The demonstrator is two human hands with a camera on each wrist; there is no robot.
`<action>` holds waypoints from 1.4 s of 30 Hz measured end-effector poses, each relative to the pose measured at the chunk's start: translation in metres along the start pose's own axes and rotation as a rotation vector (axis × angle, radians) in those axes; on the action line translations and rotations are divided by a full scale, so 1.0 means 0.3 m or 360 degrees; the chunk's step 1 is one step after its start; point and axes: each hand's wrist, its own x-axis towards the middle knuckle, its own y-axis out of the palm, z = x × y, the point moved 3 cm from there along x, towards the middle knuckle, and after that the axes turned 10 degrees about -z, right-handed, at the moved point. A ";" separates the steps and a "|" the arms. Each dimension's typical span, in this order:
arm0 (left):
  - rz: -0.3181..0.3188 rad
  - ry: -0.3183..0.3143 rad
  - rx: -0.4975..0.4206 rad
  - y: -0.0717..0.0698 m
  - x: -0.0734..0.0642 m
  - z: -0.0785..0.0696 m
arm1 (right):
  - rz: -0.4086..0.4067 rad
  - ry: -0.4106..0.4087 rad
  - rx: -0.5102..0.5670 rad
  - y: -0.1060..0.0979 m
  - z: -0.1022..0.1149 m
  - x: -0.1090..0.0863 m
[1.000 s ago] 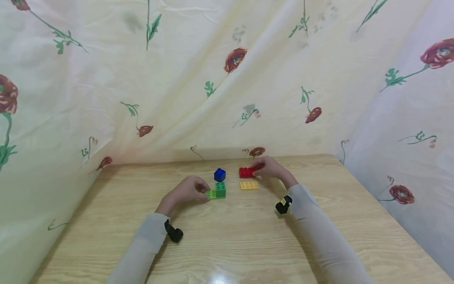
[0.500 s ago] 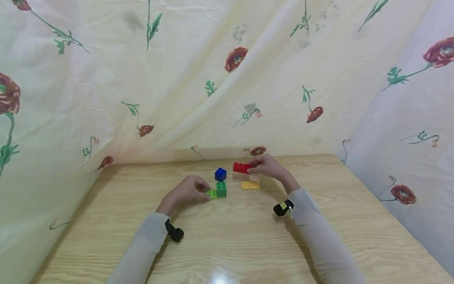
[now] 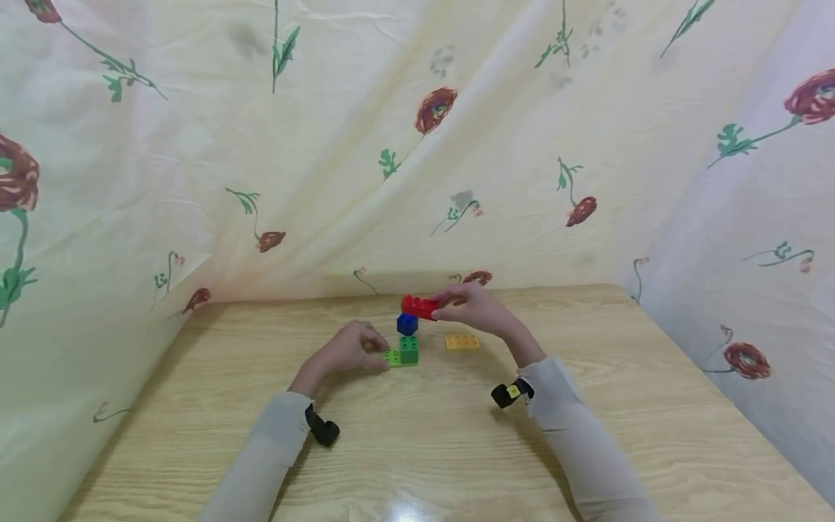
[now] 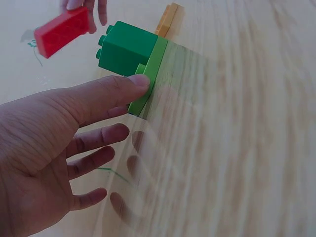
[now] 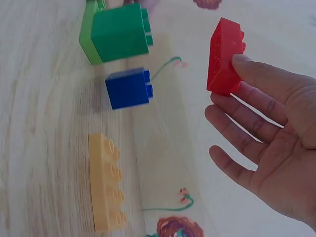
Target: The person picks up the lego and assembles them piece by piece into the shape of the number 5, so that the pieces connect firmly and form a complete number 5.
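Observation:
My right hand (image 3: 472, 308) pinches a long red building brick (image 3: 420, 307) and holds it in the air, studs up. In the right wrist view the red brick (image 5: 226, 57) sits between thumb and fingers. With thumb and a finger my left hand (image 3: 352, 348) grips the left end of a flat light-green brick (image 4: 153, 76) on the table. On that brick's right part stands a taller dark-green brick (image 3: 409, 350). A blue brick (image 5: 128, 89) rests on the table behind the green pair, apart from it.
A flat yellow-orange brick (image 3: 462, 341) lies right of the green pair on the wooden table (image 3: 417, 435). Behind the table's back edge hangs a flowered cloth (image 3: 326, 145), which also covers the sides. Each wrist wears a small black camera (image 3: 322, 429).
The right hand has lifted the red brick off the table and carried it left, from behind the yellow-orange brick to above the blue one. My left hand stays in place.

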 end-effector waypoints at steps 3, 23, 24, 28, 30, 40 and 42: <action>-0.0015 -0.0028 0.0046 -0.001 -0.006 -0.004 | 0.0009 -0.0042 0.0009 0.018 0.021 -0.006; -0.0046 -0.0067 0.0127 0.006 -0.004 0.009 | 0.0131 -0.0215 0.0042 0.128 0.032 0.001; -0.0047 -0.0073 0.0128 0.005 -0.004 0.007 | 0.0135 -0.0211 0.0041 0.130 0.033 0.000; -0.0049 -0.0066 0.0144 0.003 -0.002 0.005 | 0.0142 -0.0198 0.0021 0.138 0.030 -0.002; -0.0048 -0.0056 0.0158 0.004 -0.001 0.006 | 0.0133 -0.0200 0.0007 0.141 0.029 -0.004; -0.0057 -0.0075 0.0173 0.004 0.001 0.007 | 0.0136 -0.0147 -0.0011 0.164 0.021 -0.003; -0.0056 -0.0080 0.0164 0.004 0.001 0.007 | 0.0140 -0.0151 -0.0018 0.166 0.022 -0.002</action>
